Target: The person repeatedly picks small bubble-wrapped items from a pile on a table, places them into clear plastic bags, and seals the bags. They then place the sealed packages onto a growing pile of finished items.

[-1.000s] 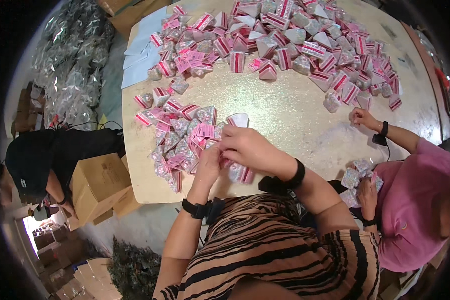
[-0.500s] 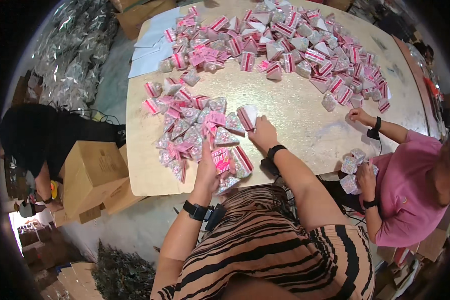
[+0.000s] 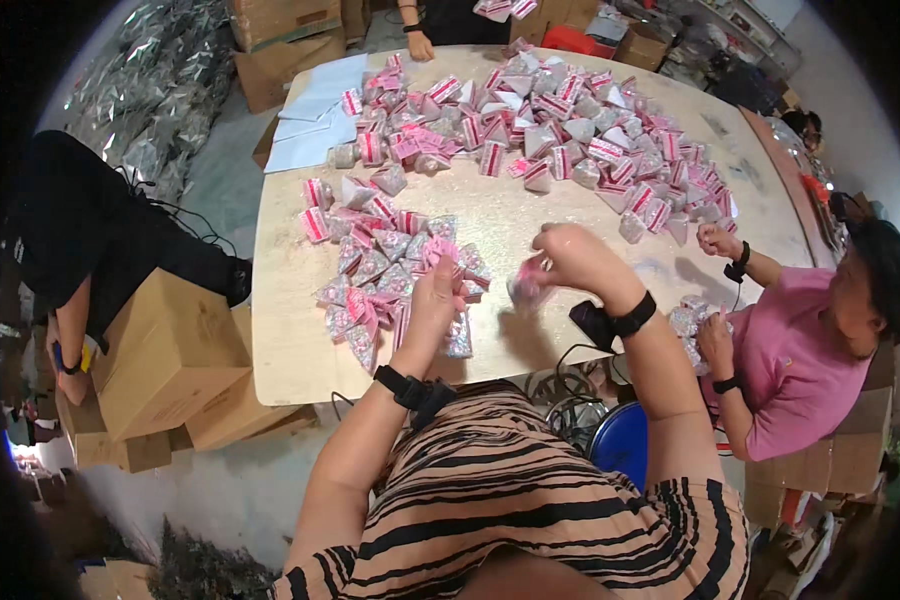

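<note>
The left hand is positioned at the right side of the near cluster of wedge-shaped packets, with pink tags at its fingertips; whether its fingers pinch them cannot be determined. To its right, the right hand pinches a motion-blurred packet at its fingertips, above the tabletop. Farther away lies a larger packet pile, with pale sheets beyond its left end.
</note>
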`<action>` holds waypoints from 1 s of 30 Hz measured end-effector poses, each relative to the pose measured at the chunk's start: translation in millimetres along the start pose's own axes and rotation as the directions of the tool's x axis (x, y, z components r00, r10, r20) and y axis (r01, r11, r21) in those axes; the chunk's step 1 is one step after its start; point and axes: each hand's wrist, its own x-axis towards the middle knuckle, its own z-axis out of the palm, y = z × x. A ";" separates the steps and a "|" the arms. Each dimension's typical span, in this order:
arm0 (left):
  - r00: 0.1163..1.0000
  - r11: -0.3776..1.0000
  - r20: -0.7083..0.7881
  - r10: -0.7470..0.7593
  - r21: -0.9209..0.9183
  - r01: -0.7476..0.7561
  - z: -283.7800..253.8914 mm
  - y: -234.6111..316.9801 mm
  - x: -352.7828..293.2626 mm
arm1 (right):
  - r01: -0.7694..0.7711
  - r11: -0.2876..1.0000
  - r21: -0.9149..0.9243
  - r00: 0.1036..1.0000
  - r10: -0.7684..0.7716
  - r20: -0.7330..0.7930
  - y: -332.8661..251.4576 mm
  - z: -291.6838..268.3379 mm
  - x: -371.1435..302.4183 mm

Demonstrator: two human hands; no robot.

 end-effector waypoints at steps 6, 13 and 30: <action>0.984 0.976 0.159 -0.082 0.212 0.047 27.5 -7.8 21.7 | 0.111 0.907 0.407 0.994 -0.093 -0.063 -27.7 -7.5 15.8; 0.881 0.945 0.374 -0.290 -0.037 0.326 23.6 -29.9 33.4 | -0.083 0.559 0.825 0.787 -0.471 0.398 45.2 20.2 95.2; 0.844 0.608 0.297 -0.447 -0.590 0.530 48.7 -15.3 63.1 | -0.218 0.965 -0.147 0.970 0.230 0.072 230.1 107.7 253.1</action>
